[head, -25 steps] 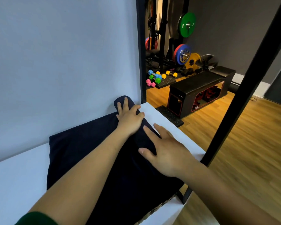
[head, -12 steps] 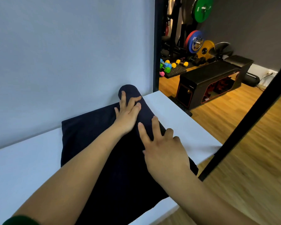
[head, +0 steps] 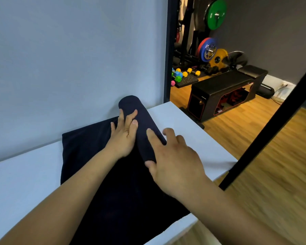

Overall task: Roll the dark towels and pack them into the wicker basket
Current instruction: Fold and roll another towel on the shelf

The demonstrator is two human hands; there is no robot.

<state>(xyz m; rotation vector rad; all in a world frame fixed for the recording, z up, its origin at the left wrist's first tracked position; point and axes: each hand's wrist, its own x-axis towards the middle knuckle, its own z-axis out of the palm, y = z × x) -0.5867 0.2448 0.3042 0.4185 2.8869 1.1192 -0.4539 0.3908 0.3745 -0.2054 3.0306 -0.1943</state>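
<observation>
A dark navy towel (head: 88, 151) lies spread on the white table (head: 193, 131). Its right end is rolled into a thick tube (head: 131, 105) that points toward the wall. My left hand (head: 124, 137) presses the left side of the roll with straight fingers. My right hand (head: 175, 163) grips the near part of the roll: thumb on its left side, index finger along the top, other fingers curled over the right side. The wicker basket is out of view.
A pale wall (head: 78, 59) stands right behind the table. The table's right edge drops to a wooden floor. A black slanted post (head: 272, 124) crosses the right side. Further back are a black bench (head: 223, 89), dumbbells and weight plates.
The roll has grown thicker and moved left along the towel. My right hand has curled further round it. The view has shifted slightly left.
</observation>
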